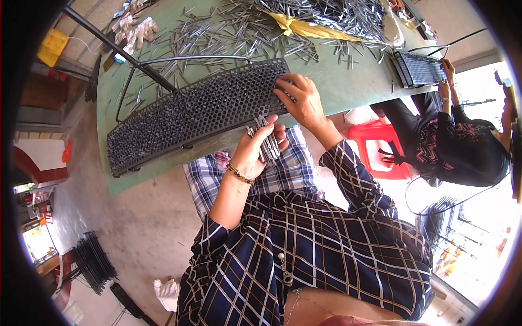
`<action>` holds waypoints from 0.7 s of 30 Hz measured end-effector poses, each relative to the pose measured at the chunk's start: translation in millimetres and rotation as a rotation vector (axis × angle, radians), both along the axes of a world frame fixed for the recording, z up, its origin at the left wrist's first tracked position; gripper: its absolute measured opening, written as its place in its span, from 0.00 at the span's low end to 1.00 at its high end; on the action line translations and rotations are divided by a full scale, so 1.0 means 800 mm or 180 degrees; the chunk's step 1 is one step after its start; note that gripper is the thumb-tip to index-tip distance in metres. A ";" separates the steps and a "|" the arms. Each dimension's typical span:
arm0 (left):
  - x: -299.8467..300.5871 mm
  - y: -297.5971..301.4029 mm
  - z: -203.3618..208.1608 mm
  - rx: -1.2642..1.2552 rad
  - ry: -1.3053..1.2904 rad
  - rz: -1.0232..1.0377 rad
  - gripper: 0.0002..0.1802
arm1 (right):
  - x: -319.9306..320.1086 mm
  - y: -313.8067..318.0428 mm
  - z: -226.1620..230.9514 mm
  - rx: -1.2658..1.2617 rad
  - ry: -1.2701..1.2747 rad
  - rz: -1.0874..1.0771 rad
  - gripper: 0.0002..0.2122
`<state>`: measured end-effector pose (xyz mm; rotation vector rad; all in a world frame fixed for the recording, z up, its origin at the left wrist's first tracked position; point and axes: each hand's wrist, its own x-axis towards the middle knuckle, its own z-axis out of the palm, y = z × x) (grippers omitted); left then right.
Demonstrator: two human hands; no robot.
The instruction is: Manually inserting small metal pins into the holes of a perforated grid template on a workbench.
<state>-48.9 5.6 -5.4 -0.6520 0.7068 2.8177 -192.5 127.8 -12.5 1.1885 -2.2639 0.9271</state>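
Observation:
A long black perforated rack (196, 111) lies slanted along the near edge of the green table. Its many round holes look filled with small dark pieces toward the left end. Below the rack's right part, my left hand (255, 146) is closed around a bundle of thin silvery metal rods (267, 145), which stick out at both ends of the grip. My right hand (303, 102) rests over the rack's right end, its fingers bent together at the holes. Whatever those fingertips may hold is too small to make out.
Loose metal rods (217, 41) lie scattered over the green table (326, 79), heaped at the back beside a yellow strip (315, 30). Gloves (133, 35) lie at the far left. On the right, a co-worker (462, 136) handles another rack (421, 69) near a red stool (375, 149).

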 end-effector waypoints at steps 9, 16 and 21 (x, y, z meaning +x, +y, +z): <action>0.008 -0.009 0.014 -0.0806 0.0429 -0.0264 0.15 | 0.042 0.006 0.038 -0.0279 -0.3440 0.0865 0.10; 0.014 -0.008 0.018 -0.1092 0.0559 -0.0744 0.14 | 0.047 0.010 0.037 -0.0637 -0.4942 0.1013 0.09; 0.018 -0.015 0.012 -0.1002 0.0517 -0.0729 0.15 | 0.050 0.006 0.031 -0.0535 -0.5114 0.0770 0.09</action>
